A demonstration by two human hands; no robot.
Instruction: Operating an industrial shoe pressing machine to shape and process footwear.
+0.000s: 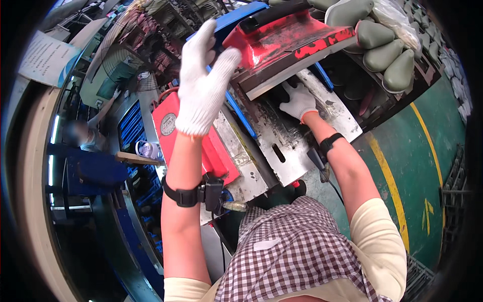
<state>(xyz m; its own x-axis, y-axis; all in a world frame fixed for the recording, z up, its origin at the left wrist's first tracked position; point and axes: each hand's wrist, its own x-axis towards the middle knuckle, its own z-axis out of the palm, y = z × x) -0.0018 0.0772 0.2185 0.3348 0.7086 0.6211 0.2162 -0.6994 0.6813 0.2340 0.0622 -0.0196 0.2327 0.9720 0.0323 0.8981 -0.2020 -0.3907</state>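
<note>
One checked apron [294,234] nearest, slotted metal plate [294,163] just past it. Left hand [204,83], white-gloved, is up, fingers apart, holding nothing. Right hand [300,100], gloved too, is over the plate's far part, under the red machine hood [274,45]; fingertips shadowed, can't tell if gripping. Hood's long axis slants lower left to upper right, front edge facing the wearer. Beyond its right end: olive shoe lasts [400,70].
</note>
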